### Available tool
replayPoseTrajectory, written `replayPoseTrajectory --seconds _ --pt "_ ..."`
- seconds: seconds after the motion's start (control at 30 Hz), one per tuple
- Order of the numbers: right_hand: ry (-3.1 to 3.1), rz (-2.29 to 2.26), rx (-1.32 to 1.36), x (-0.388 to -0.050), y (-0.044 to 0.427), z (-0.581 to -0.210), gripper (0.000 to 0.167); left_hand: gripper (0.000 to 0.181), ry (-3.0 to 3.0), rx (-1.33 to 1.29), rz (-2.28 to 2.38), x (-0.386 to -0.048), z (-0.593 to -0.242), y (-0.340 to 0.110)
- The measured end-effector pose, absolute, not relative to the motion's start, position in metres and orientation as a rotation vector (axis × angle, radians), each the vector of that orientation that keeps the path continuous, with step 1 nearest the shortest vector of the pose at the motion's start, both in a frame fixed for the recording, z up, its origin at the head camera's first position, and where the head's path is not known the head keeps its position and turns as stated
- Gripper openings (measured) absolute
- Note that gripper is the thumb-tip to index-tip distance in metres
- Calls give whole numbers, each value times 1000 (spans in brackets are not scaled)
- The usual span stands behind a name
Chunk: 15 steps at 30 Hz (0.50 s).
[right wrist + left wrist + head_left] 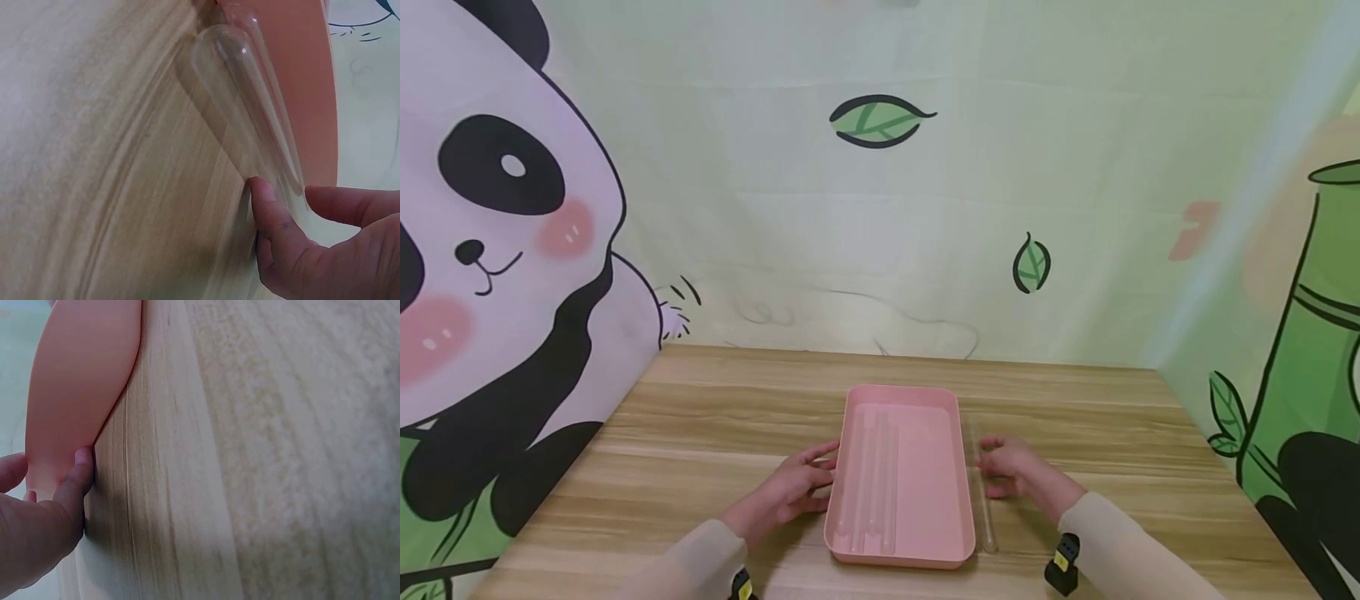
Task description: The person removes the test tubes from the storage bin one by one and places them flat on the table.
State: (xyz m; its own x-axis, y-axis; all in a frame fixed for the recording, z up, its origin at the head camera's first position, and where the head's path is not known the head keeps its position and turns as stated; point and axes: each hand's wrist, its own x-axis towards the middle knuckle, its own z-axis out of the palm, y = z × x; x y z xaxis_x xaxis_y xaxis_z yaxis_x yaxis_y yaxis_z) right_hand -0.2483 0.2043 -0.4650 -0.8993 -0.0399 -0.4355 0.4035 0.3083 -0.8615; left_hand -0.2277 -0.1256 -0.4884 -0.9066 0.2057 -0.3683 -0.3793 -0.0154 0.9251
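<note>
A pink rectangular tray (932, 475) lies on the wooden table with its long side pointing away from me. Several clear test tubes (889, 483) lie lengthwise along its left half. My left hand (801, 483) touches the tray's left wall, its fingers loosely bent; in the left wrist view its thumb tip (83, 456) rests against the pink side. Just outside the right wall, another clear, round-ended test tube (234, 81) lies along the tray. My right hand (1011, 468) pinches this tube between thumb and finger. The tube's far end is hard to make out.
The wooden table (737, 400) extends on both sides of the tray. Behind it hangs a pale green cloth backdrop (760, 167) with a panda (587, 317), leaves and bamboo printed on it.
</note>
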Motion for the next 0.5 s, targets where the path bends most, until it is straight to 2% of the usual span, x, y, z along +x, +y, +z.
replayPoseTrajectory --seconds 0.5 --pt "2143 -1639 341 -249 210 -462 44 60 1856 -183 1982 -227 -489 -125"
